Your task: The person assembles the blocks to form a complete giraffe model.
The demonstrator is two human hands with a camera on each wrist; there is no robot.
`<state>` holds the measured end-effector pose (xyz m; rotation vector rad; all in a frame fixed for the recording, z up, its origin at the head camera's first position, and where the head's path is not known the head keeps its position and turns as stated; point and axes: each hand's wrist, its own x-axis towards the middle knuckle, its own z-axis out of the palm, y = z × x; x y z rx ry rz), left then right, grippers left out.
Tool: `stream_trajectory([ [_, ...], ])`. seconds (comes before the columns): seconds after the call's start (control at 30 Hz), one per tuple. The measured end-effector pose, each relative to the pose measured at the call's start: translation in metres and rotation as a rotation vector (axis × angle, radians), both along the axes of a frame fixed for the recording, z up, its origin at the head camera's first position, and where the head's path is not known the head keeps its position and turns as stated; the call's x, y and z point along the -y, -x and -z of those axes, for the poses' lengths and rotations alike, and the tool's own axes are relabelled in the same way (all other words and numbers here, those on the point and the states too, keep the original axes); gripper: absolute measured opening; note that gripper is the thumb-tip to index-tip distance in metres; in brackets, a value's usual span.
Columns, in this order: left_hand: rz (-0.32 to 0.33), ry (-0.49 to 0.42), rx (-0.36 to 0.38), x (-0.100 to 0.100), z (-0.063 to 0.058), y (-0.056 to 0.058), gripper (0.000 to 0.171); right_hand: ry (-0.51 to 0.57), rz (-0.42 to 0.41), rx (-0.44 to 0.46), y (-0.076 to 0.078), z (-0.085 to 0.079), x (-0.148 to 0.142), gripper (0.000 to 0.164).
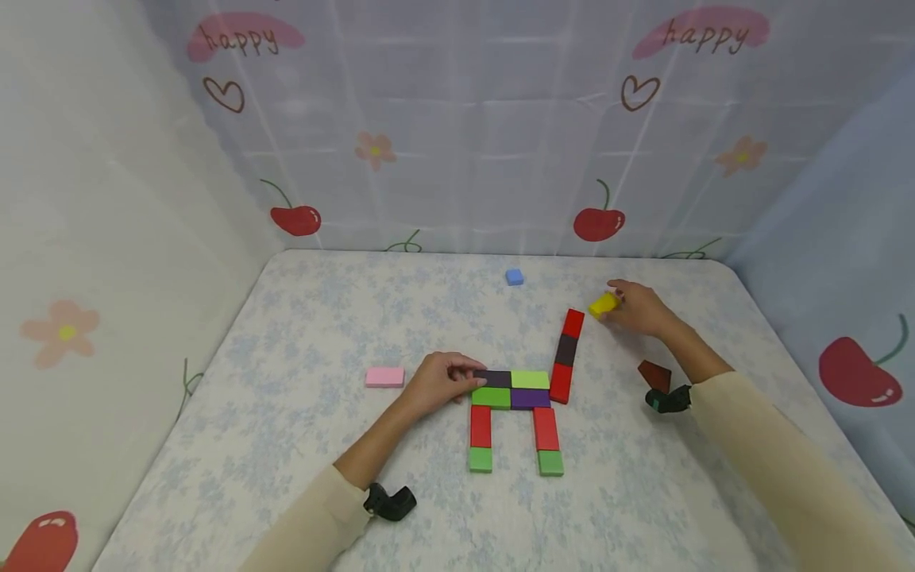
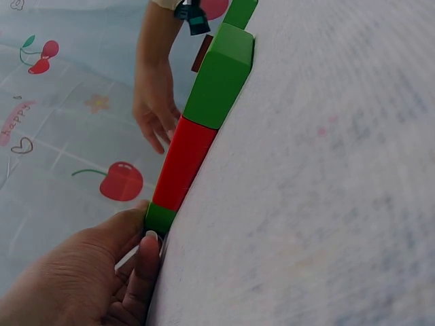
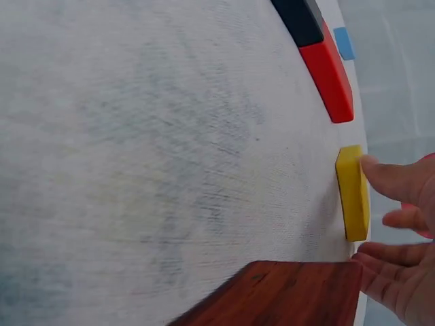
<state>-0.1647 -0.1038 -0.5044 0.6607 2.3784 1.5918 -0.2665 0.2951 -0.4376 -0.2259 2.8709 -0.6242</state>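
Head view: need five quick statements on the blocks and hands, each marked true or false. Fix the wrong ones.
1. The right hand touches the yellow block. True.
2. The pink block lies to the right of the left hand. False: it lies to the left of that hand.
3. The lower left red block has a green block at its near end. True.
4. The slanted row has the yellow block in its middle. False: a dark block sits between two red ones there.
5. The blue block lies near the far edge of the table. True.
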Motion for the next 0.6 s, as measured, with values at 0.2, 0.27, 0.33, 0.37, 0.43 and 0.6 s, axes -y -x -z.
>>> stream_trajectory([
  [0.2,-0.003,-0.004,-0.004,-0.0002,-0.0004,-0.0001,0.023,0.064,0.21,0.029,0.002,0.0008,-0.006,0.062],
  [0.27,-0.004,-0.006,0.0,-0.0001,-0.0005,-0.0003,0.023,0.141,0.271,0.072,0.0015,0.0014,-0.007,0.056],
  [0.33,-0.003,-0.009,0.002,0.0,-0.0004,-0.0006,0.023,0.223,0.323,0.115,0.0016,0.0024,-0.0072,0.052],
  [0.37,-0.002,-0.01,0.002,0.0,-0.0004,-0.0007,0.023,0.253,0.342,0.129,0.0022,0.0031,-0.0073,0.051],
  [0.43,-0.002,-0.01,0.001,0.0001,-0.0008,-0.0009,0.023,0.316,0.379,0.148,0.0039,0.0047,-0.0069,0.048],
  [0.6,-0.002,-0.011,0.011,-0.0001,-0.0009,-0.0006,0.023,0.426,0.441,0.154,0.0101,0.0095,-0.0037,0.041],
])
